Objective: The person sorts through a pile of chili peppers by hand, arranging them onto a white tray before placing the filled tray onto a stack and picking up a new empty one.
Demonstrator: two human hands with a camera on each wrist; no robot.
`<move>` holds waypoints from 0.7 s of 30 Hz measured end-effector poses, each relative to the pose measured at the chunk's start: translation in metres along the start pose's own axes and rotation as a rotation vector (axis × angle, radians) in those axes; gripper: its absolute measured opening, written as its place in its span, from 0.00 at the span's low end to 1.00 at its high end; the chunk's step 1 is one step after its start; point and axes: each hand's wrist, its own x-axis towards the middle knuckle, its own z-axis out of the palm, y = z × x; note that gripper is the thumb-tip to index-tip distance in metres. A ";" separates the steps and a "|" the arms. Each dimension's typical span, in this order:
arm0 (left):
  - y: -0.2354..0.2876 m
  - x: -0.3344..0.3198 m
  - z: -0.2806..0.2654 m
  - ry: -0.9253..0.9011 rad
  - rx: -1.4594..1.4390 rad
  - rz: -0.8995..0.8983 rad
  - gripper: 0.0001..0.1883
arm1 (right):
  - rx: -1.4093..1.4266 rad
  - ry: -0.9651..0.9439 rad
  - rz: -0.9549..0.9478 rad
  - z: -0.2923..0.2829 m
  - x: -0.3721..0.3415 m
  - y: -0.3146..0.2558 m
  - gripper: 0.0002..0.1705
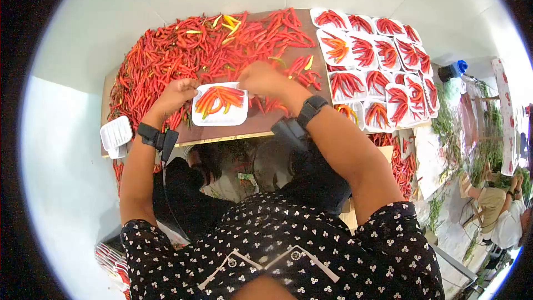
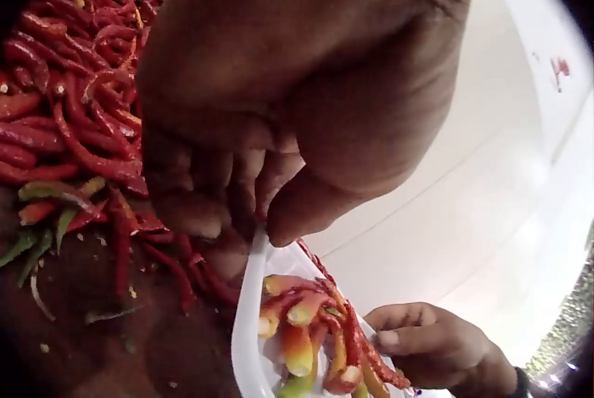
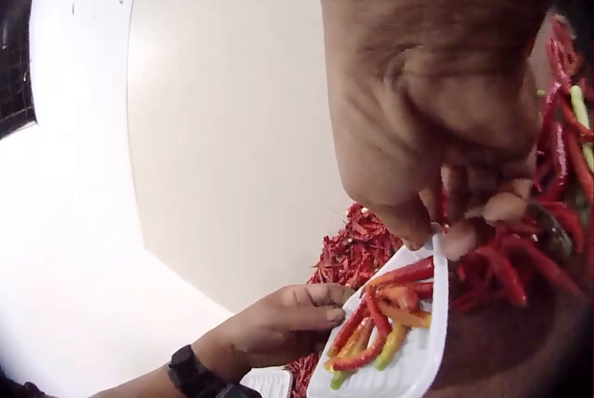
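Both hands hold a white foam tray (image 1: 232,118) by its upper corners, over the near part of the table. A fan of red, orange and yellowish chilli peppers (image 1: 219,98) lies in it. My left hand (image 1: 179,93) pinches the left corner; in the left wrist view, thumb and finger meet on the tray's rim (image 2: 245,333). At the opposite corner my right hand (image 1: 265,82) grips the rim between thumb and fingers, as the right wrist view shows. The tray's chillies (image 3: 379,319) have their stem ends bunched together.
A large heap of red chillies (image 1: 161,58) covers the brown table's (image 1: 302,19) left and middle. Several filled trays (image 1: 363,53) are stacked at the right. White trays (image 1: 116,132) sit at the left edge. Another person (image 1: 499,211) is at far right.
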 end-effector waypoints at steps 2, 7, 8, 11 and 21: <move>-0.006 0.012 0.003 0.066 -0.090 0.034 0.13 | 0.010 0.002 0.051 -0.009 -0.001 0.002 0.10; 0.001 0.020 0.006 0.111 -0.190 0.023 0.15 | 0.156 0.213 -0.049 -0.032 -0.006 0.018 0.11; 0.002 0.019 0.008 0.100 -0.131 0.021 0.15 | -0.002 0.234 -0.157 -0.042 -0.004 0.028 0.12; -0.001 0.023 0.012 0.057 -0.033 0.020 0.14 | -0.085 0.359 -0.244 -0.058 0.013 0.065 0.11; -0.017 0.021 0.029 -0.157 0.268 -0.055 0.11 | 0.006 0.825 -0.695 -0.107 0.002 0.136 0.10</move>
